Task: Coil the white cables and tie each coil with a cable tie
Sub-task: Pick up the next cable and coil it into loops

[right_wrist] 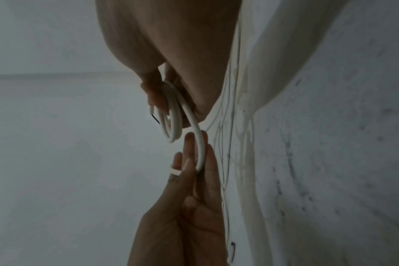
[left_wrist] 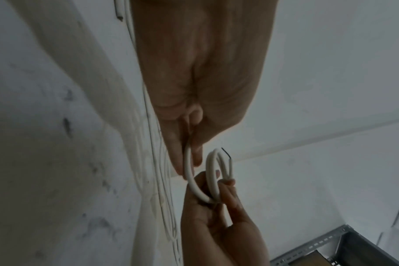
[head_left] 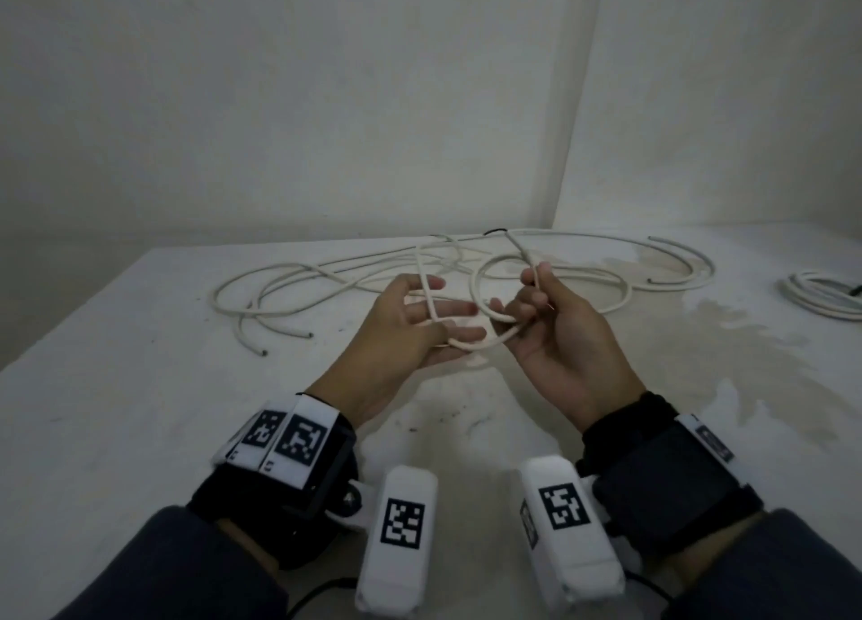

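Observation:
Above the white table (head_left: 140, 386), my right hand (head_left: 522, 302) grips a small coil of white cable (head_left: 480, 293), fingers curled round its loops (left_wrist: 211, 171). The cable's cut end with a dark wire tip (right_wrist: 155, 118) sticks out beside my right fingers (right_wrist: 157, 97). From the coil the cable arcs over to my left hand (head_left: 443, 311), where it runs between the straight, spread fingers (right_wrist: 194, 153) and trails back to the table. In the left wrist view the strand (left_wrist: 188, 162) emerges along my left fingers (left_wrist: 178, 158), just above the right hand (left_wrist: 216, 198).
Several loose white cables (head_left: 289, 283) sprawl across the back of the table, with cut ends near the left. Another white cable bundle (head_left: 821, 295) lies at the far right edge. Walls meet in a corner behind. A metal shelf frame (left_wrist: 330, 243) stands off to one side.

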### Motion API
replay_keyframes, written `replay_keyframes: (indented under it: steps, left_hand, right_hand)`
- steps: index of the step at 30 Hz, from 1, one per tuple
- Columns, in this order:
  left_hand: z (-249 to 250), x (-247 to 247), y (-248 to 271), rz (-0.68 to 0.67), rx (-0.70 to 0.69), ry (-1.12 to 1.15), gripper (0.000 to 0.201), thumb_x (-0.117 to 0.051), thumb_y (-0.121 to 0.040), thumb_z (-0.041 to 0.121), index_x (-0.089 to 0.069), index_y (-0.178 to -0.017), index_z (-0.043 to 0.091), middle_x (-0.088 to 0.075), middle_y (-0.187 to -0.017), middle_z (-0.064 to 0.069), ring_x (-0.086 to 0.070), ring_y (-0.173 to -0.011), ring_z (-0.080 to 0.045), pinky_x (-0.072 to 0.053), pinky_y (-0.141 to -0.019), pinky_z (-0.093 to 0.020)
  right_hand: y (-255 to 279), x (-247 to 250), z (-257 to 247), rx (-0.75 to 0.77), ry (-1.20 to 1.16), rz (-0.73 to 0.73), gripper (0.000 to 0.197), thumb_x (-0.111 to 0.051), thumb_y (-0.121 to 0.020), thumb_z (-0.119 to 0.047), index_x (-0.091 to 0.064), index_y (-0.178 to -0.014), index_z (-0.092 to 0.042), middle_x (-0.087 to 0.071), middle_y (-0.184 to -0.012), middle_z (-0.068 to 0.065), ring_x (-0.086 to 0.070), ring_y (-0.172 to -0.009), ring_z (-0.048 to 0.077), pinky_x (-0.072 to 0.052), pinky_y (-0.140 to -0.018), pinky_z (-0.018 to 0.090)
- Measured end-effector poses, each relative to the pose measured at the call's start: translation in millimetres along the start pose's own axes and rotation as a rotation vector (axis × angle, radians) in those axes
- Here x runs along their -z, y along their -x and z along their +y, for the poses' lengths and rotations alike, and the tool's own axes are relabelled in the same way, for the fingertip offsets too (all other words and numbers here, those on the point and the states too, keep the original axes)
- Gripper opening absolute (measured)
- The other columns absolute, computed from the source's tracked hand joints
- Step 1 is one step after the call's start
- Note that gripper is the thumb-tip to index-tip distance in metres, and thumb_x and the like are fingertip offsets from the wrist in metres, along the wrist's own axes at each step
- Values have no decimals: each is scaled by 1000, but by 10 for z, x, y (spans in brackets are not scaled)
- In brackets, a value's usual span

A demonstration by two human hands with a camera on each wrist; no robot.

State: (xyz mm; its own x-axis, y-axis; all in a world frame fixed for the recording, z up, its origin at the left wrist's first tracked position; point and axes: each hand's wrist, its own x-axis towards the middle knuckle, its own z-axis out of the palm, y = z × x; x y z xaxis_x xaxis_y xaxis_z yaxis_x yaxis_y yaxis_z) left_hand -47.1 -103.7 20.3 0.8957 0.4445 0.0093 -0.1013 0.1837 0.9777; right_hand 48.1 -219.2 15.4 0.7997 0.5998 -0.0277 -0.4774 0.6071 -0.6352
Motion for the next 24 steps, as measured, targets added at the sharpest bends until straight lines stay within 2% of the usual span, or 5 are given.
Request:
replay_keyframes:
  steps: [6,11,17,21,24]
  left_hand:
    - [-8,18,-9,-130,12,-52,35,-47,-96,-3,-47,-130,2,-66,-114,-25,-67,-102,-35,-58,-82,-36]
    - [-1,22,-24,-94,-30,-37,27,-43,-100,9,-55,-124,4,-72,-101,-10,-69,-90,-16,-57,-84,-29]
    - [12,-7,-17,-172,-21,45,26,-40,-100,7,-62,-111,-1,-66,-85,-5,-62,-67,-10,-56,-69,-25]
    - [20,-35,-31,-193,-1,215,29,-35,-100,3,-55,-119,-5,-47,-63,-2,-41,-49,-9,-44,-51,-21]
    - [37,-40,-20,-206,12,245,27,-33,-98,1,-53,-117,-2,-41,-57,0,-33,-45,-8,-33,-46,-20]
  right_hand:
    - [-23,41,-10,-27,138,-19,30,-42,-101,-22,-52,-78,-6,-25,-42,-8,-25,-34,4,-36,-40,17]
    - [14,9,13,-10,351,-29,33,-42,-101,-20,-55,-76,-3,-24,-41,-10,-24,-34,4,-28,-37,17]
    - [44,-33,45,18,479,-95,29,-42,-101,-16,-54,-78,-3,-27,-44,-9,-24,-36,4,-24,-37,17]
    - [78,-72,62,22,397,-95,3,-49,-98,-10,-48,-100,-13,-31,-48,-6,-23,-37,5,-28,-36,18]
    - [78,-50,80,20,379,-136,14,-49,-97,-8,-46,-103,-20,-34,-61,2,-24,-38,6,-30,-37,19]
